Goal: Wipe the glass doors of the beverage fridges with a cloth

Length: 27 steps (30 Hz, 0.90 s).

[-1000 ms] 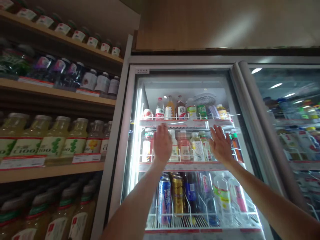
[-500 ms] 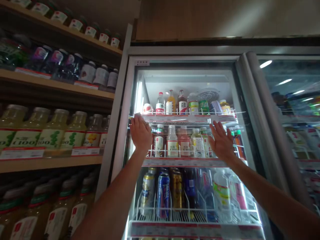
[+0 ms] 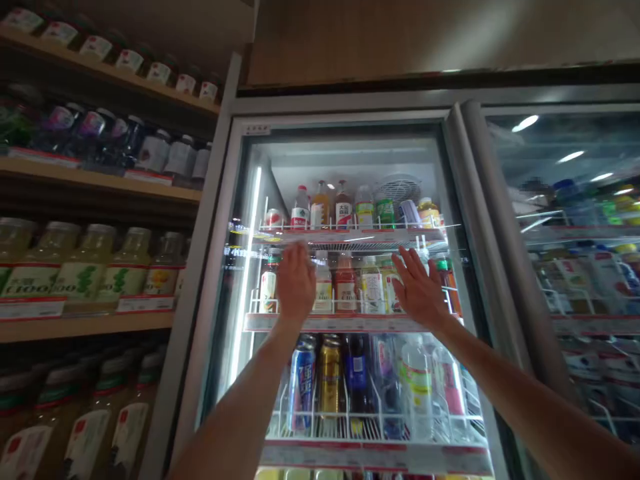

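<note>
Both arms reach up in front of a lit drinks fridge with a glass door (image 3: 345, 150). My left hand (image 3: 296, 280) is raised before the second shelf, fingers upward and a little blurred, holding nothing. To its right, my right hand (image 3: 423, 287) is spread, palm toward the glass, also holding nothing. Whether either palm touches the door I cannot tell. Behind the glass, between the hands, stand a pinkish-red bottle (image 3: 345, 287) and a pale-yellow bottle (image 3: 371, 287). Below them are a blue can (image 3: 302, 383) and a gold can (image 3: 330, 380).
A wooden shelf unit (image 3: 90, 330) with rows of bottled drinks stands at the left. Long grey door handles (image 3: 493, 247) run down between this fridge and a second glass-door fridge (image 3: 590, 280) at the right. A wooden panel (image 3: 400, 40) lies above.
My left hand has moved right relative to the fridge and nearer to my right hand. The whole fridge has shifted left in view.
</note>
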Tool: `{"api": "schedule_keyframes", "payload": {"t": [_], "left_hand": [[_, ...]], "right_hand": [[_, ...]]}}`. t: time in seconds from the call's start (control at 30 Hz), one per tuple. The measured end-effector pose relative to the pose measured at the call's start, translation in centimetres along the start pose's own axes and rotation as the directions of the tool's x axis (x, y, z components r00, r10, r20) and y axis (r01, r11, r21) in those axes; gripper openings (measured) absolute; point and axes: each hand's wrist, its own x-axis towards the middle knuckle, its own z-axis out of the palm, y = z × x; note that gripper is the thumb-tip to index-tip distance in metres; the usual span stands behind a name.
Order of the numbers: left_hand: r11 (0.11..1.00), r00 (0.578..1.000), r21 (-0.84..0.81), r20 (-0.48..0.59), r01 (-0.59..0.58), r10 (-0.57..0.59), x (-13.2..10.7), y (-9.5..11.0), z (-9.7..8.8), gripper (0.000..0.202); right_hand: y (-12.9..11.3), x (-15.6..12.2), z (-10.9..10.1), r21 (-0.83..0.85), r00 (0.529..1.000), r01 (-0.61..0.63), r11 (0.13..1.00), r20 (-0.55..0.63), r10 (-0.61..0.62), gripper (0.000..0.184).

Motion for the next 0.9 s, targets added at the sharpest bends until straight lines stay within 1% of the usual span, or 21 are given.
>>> {"api": "schedule_keyframes", "payload": {"t": [0.03, 0.07, 0.1, 0.13, 0.2, 0.23, 0.27, 0.3, 0.33, 0.37, 0.4, 0.43, 0.47, 0.5, 0.53, 0.57, 0.6, 0.67, 0.73, 0.8, 0.9], "left_hand": [[0.996, 0.994, 0.016, -0.064, 0.091, -0.090, 0.2, -0.5, -0.2, 0.051], [0.990, 0.984, 0.023, -0.113, 0.142, -0.139, 0.1, -0.1, -0.2, 0.051], [0.989, 0.980, 0.025, -0.135, 0.148, -0.143, -0.3, 1.1, 0.0, 0.051], [0.994, 0.986, 0.025, -0.129, 0.108, -0.104, -1.0, 2.9, 0.4, 0.050], [0.999, 0.997, 0.019, -0.056, -0.051, 0.052, -2.8, 7.4, 1.6, 0.049], [0.992, 0.992, 0.012, -0.011, -0.125, 0.125, -3.8, 9.3, 2.2, 0.049], [0.982, 0.982, 0.003, 0.035, -0.188, 0.188, -4.5, 10.7, 2.5, 0.050], [0.971, 0.968, -0.010, 0.080, -0.240, 0.240, -5.1, 11.4, 2.6, 0.050], [0.963, 0.956, -0.019, 0.117, -0.269, 0.270, -5.5, 11.3, 2.5, 0.050], [0.965, 0.956, -0.012, 0.129, -0.262, 0.262, -5.7, 10.7, 2.0, 0.049], [0.978, 0.973, 0.014, 0.107, -0.208, 0.205, -5.8, 9.7, 1.5, 0.048], [0.993, 0.993, 0.055, 0.055, -0.107, 0.104, -5.9, 8.5, 0.8, 0.048], [0.995, 1.000, 0.097, -0.018, 0.024, -0.022, -6.0, 7.6, 0.2, 0.049], [0.981, 0.987, 0.131, -0.091, 0.147, -0.136, -6.1, 7.0, -0.2, 0.050], [0.963, 0.970, 0.150, -0.131, 0.224, -0.205, -6.5, 7.0, -0.4, 0.051], [0.958, 0.967, 0.159, -0.126, 0.240, -0.221, -7.0, 7.4, -0.4, 0.051], [0.966, 0.978, 0.161, -0.085, 0.204, -0.192, -7.6, 8.2, -0.1, 0.052], [0.984, 0.995, 0.152, 0.000, 0.094, -0.095, -8.9, 10.2, 0.5, 0.053], [0.990, 0.999, 0.139, 0.039, 0.027, -0.033, -9.8, 11.8, 1.0, 0.055], [0.991, 0.999, 0.136, 0.049, 0.001, -0.007, -10.0, 12.4, 1.0, 0.056], [0.991, 0.998, 0.133, 0.056, 0.000, -0.008, -9.7, 12.0, 0.6, 0.055]], "right_hand": [[0.2, -0.2, 0.0, 0.018, 1.000, -0.005, 1.000, -0.005, 0.005, 0.048], [0.3, -0.4, 0.0, 0.038, 1.000, -0.012, 0.999, -0.012, 0.013, 0.049], [0.3, -0.5, 0.0, 0.058, 1.000, -0.018, 0.998, -0.016, 0.019, 0.049], [0.4, -0.6, 0.0, 0.079, 1.000, -0.018, 0.997, -0.015, 0.020, 0.048], [0.8, -0.6, -0.1, 0.120, 1.000, 0.005, 0.993, -0.005, -0.004, 0.047], [1.0, -0.6, -0.2, 0.142, 1.000, 0.026, 0.989, 0.001, -0.026, 0.046], [1.3, -0.6, -0.3, 0.166, 0.999, 0.051, 0.985, 0.005, -0.052, 0.046], [1.6, -0.7, -0.4, 0.189, 0.997, 0.072, 0.979, 0.008, -0.075, 0.045], [1.8, -0.7, -0.5, 0.211, 0.996, 0.086, 0.974, 0.009, -0.090, 0.045], [2.1, -0.8, -0.6, 0.232, 0.995, 0.092, 0.968, 0.005, -0.096, 0.045], [2.2, -0.8, -0.6, 0.253, 0.995, 0.093, 0.963, 0.000, -0.096, 0.045], [2.3, -0.9, -0.6, 0.274, 0.996, 0.091, 0.957, -0.005, -0.093, 0.045], [2.4, -0.9, -0.6, 0.294, 0.996, 0.090, 0.952, -0.009, -0.091, 0.045], [2.4, -0.9, -0.6, 0.313, 0.996, 0.091, 0.946, -0.015, -0.090, 0.045], [2.3, -0.9, -0.5, 0.330, 0.996, 0.091, 0.940, -0.018, -0.090, 0.045], [2.2, -0.9, -0.5, 0.344, 0.996, 0.088, 0.935, -0.021, -0.087, 0.045], [2.2, -0.8, -0.5, 0.356, 0.997, 0.083, 0.931, -0.023, -0.080, 0.045], [2.1, -0.8, -0.6, 0.372, 0.998, 0.070, 0.926, -0.022, -0.067, 0.045], [2.0, -0.7, -0.7, 0.383, 0.998, 0.067, 0.921, -0.021, -0.064, 0.045], [2.0, -0.7, -0.7, 0.394, 0.997, 0.074, 0.916, -0.029, -0.068, 0.046], [2.0, -0.7, -0.7, 0.411, 0.997, 0.076, 0.909, -0.042, -0.064, 0.046]]}}
